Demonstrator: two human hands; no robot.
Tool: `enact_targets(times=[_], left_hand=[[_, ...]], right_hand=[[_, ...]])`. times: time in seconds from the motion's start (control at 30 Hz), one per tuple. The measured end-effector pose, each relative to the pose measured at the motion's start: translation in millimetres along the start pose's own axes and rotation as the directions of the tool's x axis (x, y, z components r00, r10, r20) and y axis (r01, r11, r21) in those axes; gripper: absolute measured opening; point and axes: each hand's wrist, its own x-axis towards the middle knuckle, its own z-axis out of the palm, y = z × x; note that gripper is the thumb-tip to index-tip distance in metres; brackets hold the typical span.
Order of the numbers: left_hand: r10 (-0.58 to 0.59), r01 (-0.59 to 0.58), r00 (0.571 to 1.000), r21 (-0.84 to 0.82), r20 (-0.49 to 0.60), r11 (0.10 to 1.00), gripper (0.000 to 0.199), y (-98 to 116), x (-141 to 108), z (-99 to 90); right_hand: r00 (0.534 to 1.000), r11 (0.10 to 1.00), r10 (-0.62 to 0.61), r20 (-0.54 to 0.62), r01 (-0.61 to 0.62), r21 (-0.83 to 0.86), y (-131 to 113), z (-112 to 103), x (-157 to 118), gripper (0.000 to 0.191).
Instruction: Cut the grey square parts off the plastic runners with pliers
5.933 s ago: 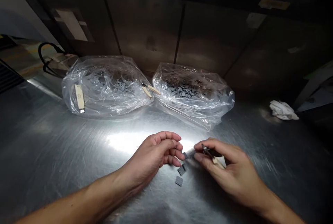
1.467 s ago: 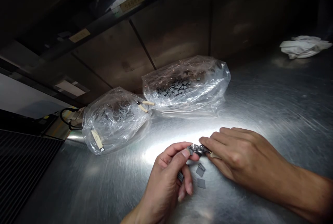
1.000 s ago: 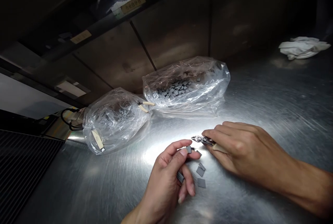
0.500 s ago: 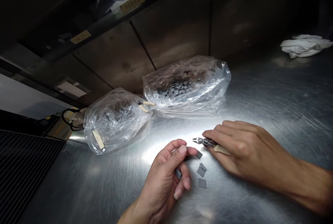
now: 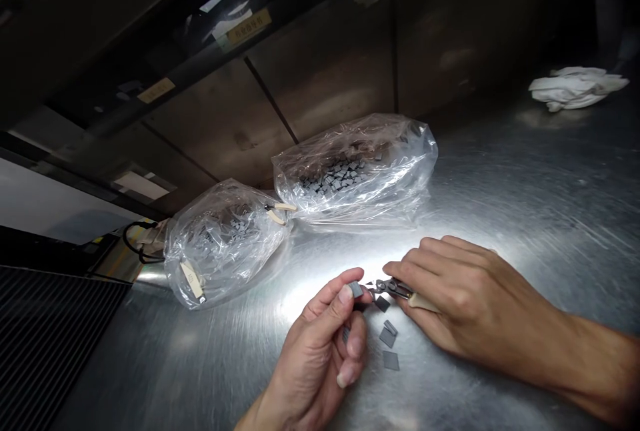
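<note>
Between thumb and fingertips, my left hand [image 5: 320, 341] pinches a small grey square piece [image 5: 355, 289]. More grey pieces [image 5: 346, 334] are tucked under its curled lower fingers. My right hand [image 5: 453, 287] is closed around side cutters [image 5: 393, 287] with pale handles. Their jaws point left and are parted, right beside the held piece; whether they touch it I cannot tell. Several loose grey pieces lie on the metal table between the hands, among them a dark one [image 5: 383, 303] below the jaws and a flat one [image 5: 391, 360] nearest me.
Two clear plastic bags stand at the back: the right bag [image 5: 420, 171] holds many grey pieces, the left bag [image 5: 185, 254] fewer. Pale-handled pliers [image 5: 280, 207] lie where the bags meet. A white cloth [image 5: 577, 89] is at far right. A black ribbed surface [image 5: 50, 344] borders the left.
A grey piece now shows raised at my left fingertips. My hands have drawn closer, bringing the cutters' jaws beside it. The whole view has shifted slightly.
</note>
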Motion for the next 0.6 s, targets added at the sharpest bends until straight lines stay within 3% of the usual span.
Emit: enact_targets(times=[0.3,0.6], left_hand=[[-0.037,0.035,0.998,0.036,0.048,0.999,0.030,-5.6,3.8,-4.5],[-0.018,0.019,0.999,0.012,-0.032,1.000,0.035,-6.0,6.6,-0.8]], right_hand=[[0.996,1.000,-0.024,-0.081,0.023,-0.006,-3.9,0.6,3.4,0.013],[0.995,0.996,-0.057,-0.083,0.051,-0.079,-4.8,-2.9,4.8,0.015]])
